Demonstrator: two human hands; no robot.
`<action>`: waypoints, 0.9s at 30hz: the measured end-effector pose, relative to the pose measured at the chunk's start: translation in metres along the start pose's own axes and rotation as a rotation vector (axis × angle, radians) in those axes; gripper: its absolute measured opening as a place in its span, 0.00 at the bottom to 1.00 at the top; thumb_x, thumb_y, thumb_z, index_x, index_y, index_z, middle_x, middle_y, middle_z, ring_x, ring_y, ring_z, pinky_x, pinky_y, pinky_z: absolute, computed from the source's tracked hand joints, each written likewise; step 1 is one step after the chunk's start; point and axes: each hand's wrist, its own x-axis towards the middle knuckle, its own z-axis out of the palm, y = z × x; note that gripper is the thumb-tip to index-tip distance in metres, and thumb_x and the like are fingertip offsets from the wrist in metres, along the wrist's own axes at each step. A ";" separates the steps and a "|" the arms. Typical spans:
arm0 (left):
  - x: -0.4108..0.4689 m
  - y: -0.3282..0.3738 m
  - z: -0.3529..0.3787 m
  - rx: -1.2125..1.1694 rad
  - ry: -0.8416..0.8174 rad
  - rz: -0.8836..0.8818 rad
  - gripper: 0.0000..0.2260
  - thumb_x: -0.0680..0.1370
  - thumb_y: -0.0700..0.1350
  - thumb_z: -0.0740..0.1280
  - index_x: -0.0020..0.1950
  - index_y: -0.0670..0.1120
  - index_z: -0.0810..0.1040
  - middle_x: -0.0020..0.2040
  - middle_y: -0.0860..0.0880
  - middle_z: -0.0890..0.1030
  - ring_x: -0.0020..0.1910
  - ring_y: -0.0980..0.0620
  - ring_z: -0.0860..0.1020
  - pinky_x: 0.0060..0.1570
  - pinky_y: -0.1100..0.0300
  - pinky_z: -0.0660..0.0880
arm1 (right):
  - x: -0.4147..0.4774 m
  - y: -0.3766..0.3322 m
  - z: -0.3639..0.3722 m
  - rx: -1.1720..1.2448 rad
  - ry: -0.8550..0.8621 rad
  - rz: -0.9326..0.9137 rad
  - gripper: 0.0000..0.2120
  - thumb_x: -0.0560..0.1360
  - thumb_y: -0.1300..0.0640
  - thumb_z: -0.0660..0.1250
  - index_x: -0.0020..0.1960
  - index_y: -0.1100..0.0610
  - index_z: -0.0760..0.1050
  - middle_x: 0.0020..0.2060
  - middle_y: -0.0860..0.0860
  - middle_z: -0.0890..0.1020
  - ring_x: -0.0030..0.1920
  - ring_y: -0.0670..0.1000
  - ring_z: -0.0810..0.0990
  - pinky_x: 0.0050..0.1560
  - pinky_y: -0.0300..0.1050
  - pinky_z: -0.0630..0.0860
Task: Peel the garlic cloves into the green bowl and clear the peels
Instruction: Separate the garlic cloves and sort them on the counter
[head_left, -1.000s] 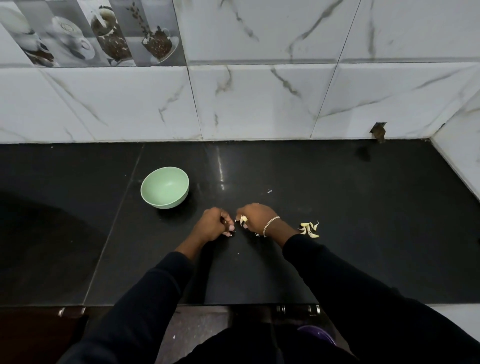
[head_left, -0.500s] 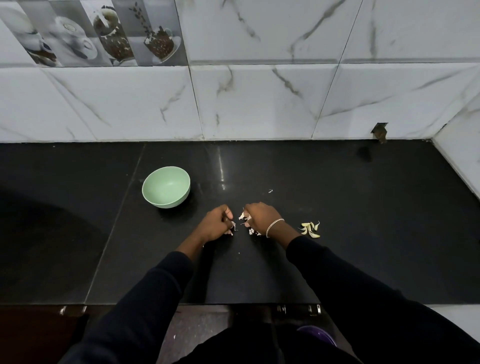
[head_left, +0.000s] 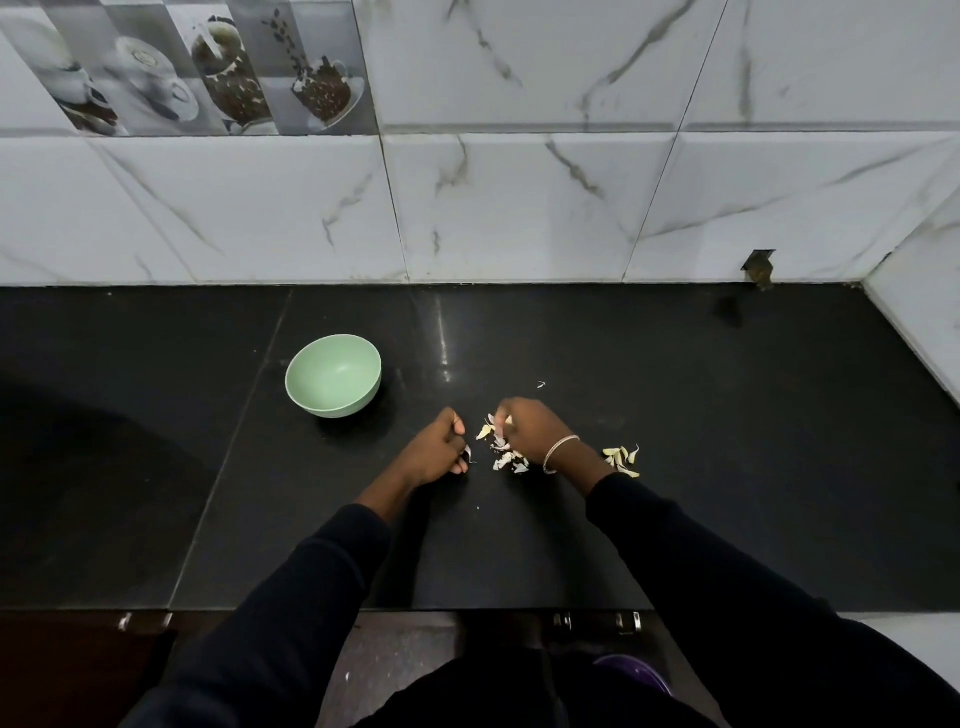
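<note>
Papery white peels (head_left: 506, 458) lie loose at centre frame beneath the right hand (head_left: 530, 431), light enough to scatter, likely easier swept together than picked up; that hand's fingertips pinch a pale scrap (head_left: 503, 422), peel or clove unclear; the left hand (head_left: 435, 451) is curled just left, a sliver at its fingers, held or not one cannot tell; what seem small, firm cloves (head_left: 622, 460) sit right of the wrist; the green bowl (head_left: 332, 375), left of centre, looks bare inside; glossy black counter (head_left: 727, 467); marble-tiled wall (head_left: 519, 208) behind.
</note>
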 end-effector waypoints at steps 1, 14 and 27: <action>0.000 0.000 0.000 0.008 0.003 -0.002 0.06 0.80 0.35 0.57 0.50 0.46 0.66 0.32 0.49 0.80 0.32 0.48 0.80 0.40 0.55 0.77 | 0.000 0.002 -0.007 0.025 0.017 0.022 0.09 0.72 0.63 0.64 0.40 0.51 0.77 0.43 0.49 0.83 0.48 0.55 0.82 0.52 0.48 0.77; 0.000 0.010 0.008 0.138 0.016 -0.013 0.08 0.81 0.41 0.57 0.43 0.49 0.68 0.37 0.43 0.81 0.32 0.49 0.77 0.37 0.54 0.75 | 0.002 0.000 -0.001 -0.415 -0.220 -0.032 0.08 0.76 0.59 0.61 0.53 0.58 0.75 0.54 0.61 0.79 0.55 0.64 0.79 0.52 0.51 0.74; 0.007 0.023 0.014 -0.034 0.058 -0.016 0.04 0.76 0.35 0.67 0.49 0.42 0.74 0.38 0.43 0.83 0.35 0.46 0.86 0.35 0.62 0.78 | -0.017 0.003 -0.016 0.967 0.060 0.466 0.13 0.71 0.52 0.59 0.30 0.56 0.66 0.24 0.51 0.67 0.25 0.52 0.65 0.28 0.42 0.64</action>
